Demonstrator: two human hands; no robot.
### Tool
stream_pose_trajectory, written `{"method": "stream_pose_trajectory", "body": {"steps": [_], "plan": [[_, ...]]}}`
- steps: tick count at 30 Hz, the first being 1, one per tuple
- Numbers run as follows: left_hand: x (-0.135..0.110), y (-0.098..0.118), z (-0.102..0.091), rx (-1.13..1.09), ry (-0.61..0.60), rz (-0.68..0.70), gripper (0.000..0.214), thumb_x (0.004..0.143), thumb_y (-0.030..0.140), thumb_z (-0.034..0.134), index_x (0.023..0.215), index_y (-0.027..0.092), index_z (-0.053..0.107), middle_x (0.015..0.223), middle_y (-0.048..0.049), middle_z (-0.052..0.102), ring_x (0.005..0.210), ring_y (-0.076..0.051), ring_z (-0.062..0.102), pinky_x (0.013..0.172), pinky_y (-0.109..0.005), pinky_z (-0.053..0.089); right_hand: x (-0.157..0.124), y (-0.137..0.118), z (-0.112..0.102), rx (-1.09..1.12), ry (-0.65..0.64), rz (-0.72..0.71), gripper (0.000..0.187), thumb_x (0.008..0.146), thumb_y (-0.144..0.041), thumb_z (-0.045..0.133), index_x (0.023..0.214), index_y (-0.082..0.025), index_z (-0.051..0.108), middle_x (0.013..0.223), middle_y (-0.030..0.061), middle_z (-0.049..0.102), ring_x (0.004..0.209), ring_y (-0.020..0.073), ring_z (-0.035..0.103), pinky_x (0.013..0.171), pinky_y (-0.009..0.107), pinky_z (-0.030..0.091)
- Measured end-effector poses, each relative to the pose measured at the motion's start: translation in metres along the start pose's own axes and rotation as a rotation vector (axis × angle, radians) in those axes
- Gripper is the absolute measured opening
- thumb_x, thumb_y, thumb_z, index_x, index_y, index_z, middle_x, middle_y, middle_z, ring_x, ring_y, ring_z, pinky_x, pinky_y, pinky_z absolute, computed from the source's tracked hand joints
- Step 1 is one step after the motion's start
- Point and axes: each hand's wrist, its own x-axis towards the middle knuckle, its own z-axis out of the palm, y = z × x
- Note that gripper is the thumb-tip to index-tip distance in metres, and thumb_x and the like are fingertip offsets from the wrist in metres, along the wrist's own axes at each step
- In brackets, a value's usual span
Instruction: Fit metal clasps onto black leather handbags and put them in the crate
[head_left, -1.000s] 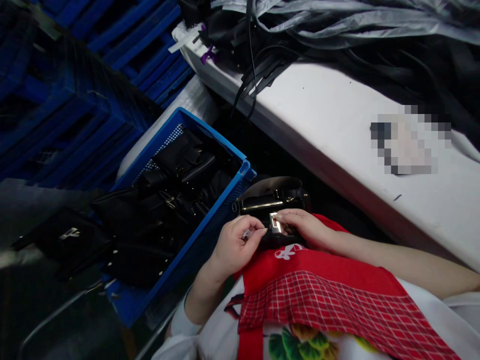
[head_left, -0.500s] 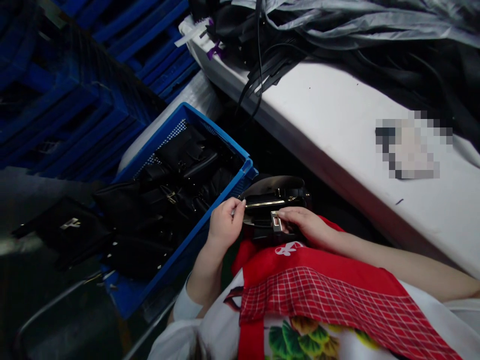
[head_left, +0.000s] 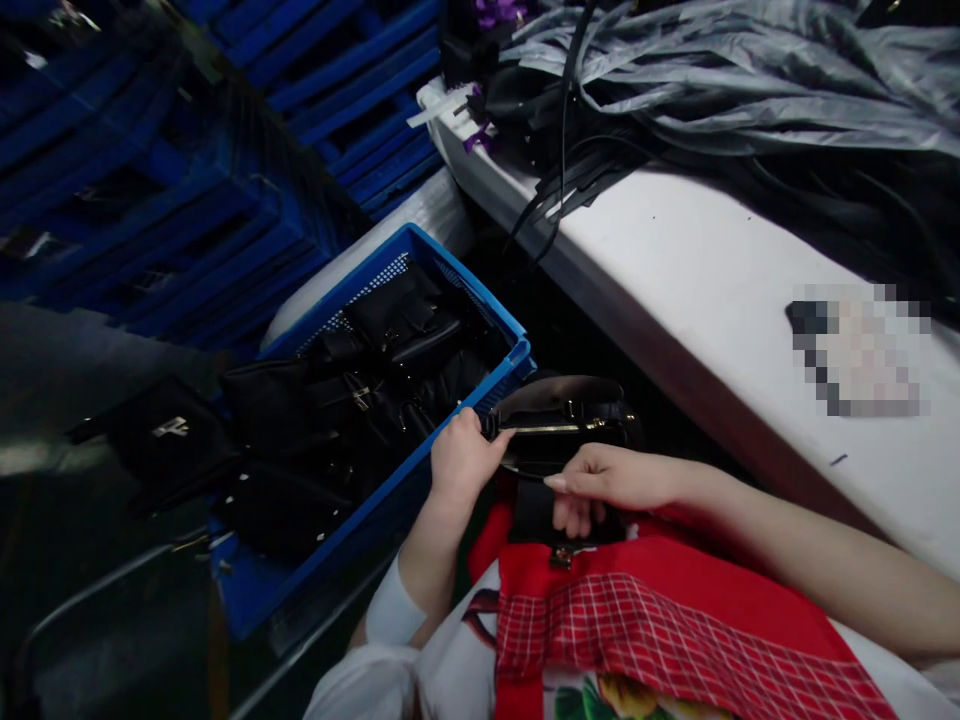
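Observation:
A small black handbag (head_left: 559, 425) with a gold zip rests on my lap, over a red apron. My left hand (head_left: 461, 462) is closed on the bag's left end, by the zip. My right hand (head_left: 607, 485) curls its fingers around the bag's front flap from the right side. A small metal clasp (head_left: 560, 552) hangs at the flap's lower edge. Both hands sit just right of a blue plastic crate (head_left: 450, 285) filled with several black bags.
A white table (head_left: 705, 290) runs along the right, with black straps (head_left: 559, 170) and grey plastic sheeting (head_left: 735, 80) piled at its far end. A black bag (head_left: 161, 440) lies outside the crate on the left. Stacked blue crates (head_left: 187, 150) fill the far left.
My left hand moved from the clasp up to the bag's left end. My right hand turned over the flap, and the silver clasp plate is hidden now. The view shifted down.

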Motion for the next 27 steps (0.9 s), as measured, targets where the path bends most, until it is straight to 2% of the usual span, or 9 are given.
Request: {"method": "stream_pose_trajectory", "body": {"steps": [2,3,5,7,11,16,19,23,27], "plan": [[0.006,-0.009,0.006,-0.149,-0.079,-0.012,0.037,0.074,0.045,0.07,0.068,0.021,0.042,0.063,0.0005,0.05,0.061,-0.018,0.052,0.055,-0.028,0.028,0.019,-0.005,-0.014,-0.126,-0.05,0.083,0.058,0.091,-0.063,0.045,0.077,-0.014,0.073,0.063,0.0065,0.068,0.053,0.0145,0.061,0.052,0.023,0.044],[0.01,-0.014,0.009,-0.247,-0.143,-0.007,0.035,0.073,0.038,0.07,0.065,0.021,0.04,0.059,0.0025,0.047,0.058,-0.015,0.048,0.054,-0.027,0.026,0.031,-0.006,-0.02,-0.207,0.029,0.091,0.05,0.089,-0.057,0.052,0.073,-0.015,0.072,0.061,0.0059,0.067,0.052,0.0148,0.061,0.052,0.024,0.043],[0.015,-0.024,0.017,-0.422,-0.262,0.009,0.033,0.069,0.025,0.069,0.062,0.021,0.037,0.056,0.0059,0.042,0.053,-0.011,0.041,0.052,-0.024,0.025,0.059,-0.004,-0.031,-0.354,0.313,0.031,0.027,0.082,-0.041,0.066,0.07,-0.017,0.07,0.065,0.0056,0.068,0.059,0.0172,0.062,0.058,0.026,0.045],[0.017,-0.033,0.024,-0.519,-0.304,0.009,0.032,0.065,0.017,0.067,0.063,0.02,0.035,0.055,0.0078,0.041,0.053,-0.009,0.038,0.051,-0.022,0.026,0.085,0.002,-0.037,-0.421,0.54,-0.072,0.011,0.073,-0.028,0.073,0.076,-0.018,0.069,0.076,0.0064,0.07,0.074,0.0207,0.064,0.067,0.028,0.046],[0.009,-0.043,0.039,-0.64,-0.275,-0.015,0.027,0.065,0.012,0.062,0.066,0.02,0.036,0.058,0.0085,0.042,0.054,-0.008,0.039,0.051,-0.02,0.028,0.114,0.023,-0.036,-0.393,0.529,-0.186,0.025,0.077,-0.037,0.069,0.088,-0.015,0.064,0.086,0.006,0.068,0.08,0.0204,0.063,0.072,0.03,0.049],[-0.001,-0.044,0.046,-0.709,-0.156,-0.05,0.022,0.065,0.01,0.057,0.066,0.02,0.037,0.058,0.0076,0.044,0.056,-0.01,0.041,0.055,-0.021,0.031,0.112,0.05,-0.026,-0.391,0.551,-0.255,0.034,0.087,-0.05,0.056,0.088,-0.017,0.06,0.08,0.0037,0.064,0.072,0.0178,0.06,0.065,0.029,0.048],[-0.004,-0.04,0.041,-0.723,-0.117,-0.06,0.024,0.066,0.012,0.06,0.065,0.021,0.037,0.057,0.0074,0.044,0.055,-0.011,0.041,0.055,-0.022,0.03,0.105,0.058,-0.023,-0.431,0.54,-0.286,0.035,0.088,-0.053,0.054,0.082,-0.019,0.062,0.081,0.004,0.063,0.076,0.0187,0.058,0.072,0.031,0.048],[-0.008,-0.032,0.032,-0.559,-0.09,-0.006,0.026,0.072,0.023,0.064,0.065,0.021,0.039,0.057,0.0056,0.047,0.053,-0.012,0.043,0.052,-0.025,0.027,0.092,0.059,-0.023,-0.525,0.574,-0.279,0.037,0.087,-0.055,0.055,0.072,-0.022,0.062,0.082,0.0066,0.059,0.082,0.0218,0.054,0.077,0.035,0.047],[-0.014,-0.025,0.025,-0.339,-0.017,0.0,0.027,0.088,0.039,0.054,0.069,0.021,0.047,0.064,-0.0004,0.056,0.06,-0.017,0.054,0.055,-0.029,0.03,0.082,0.056,-0.027,-0.604,0.672,-0.247,0.041,0.09,-0.057,0.047,0.07,-0.023,0.059,0.082,0.0086,0.056,0.082,0.0234,0.053,0.076,0.037,0.047]]}}
